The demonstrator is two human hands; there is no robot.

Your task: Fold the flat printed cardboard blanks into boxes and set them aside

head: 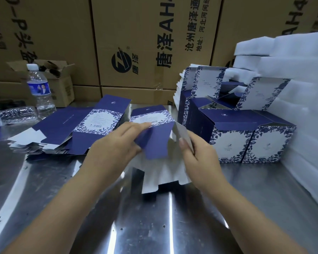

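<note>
Half-folded blank (155, 143), center frame
Navy outside, white inside; left grip (114, 147) and right grip (200, 158) both pinching its flaps.

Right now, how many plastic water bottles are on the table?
2. One upright bottle stands at the back left, before the open carton; one crushed bottle lies beside it, nearer the left edge. More may be hidden off-frame.
</note>
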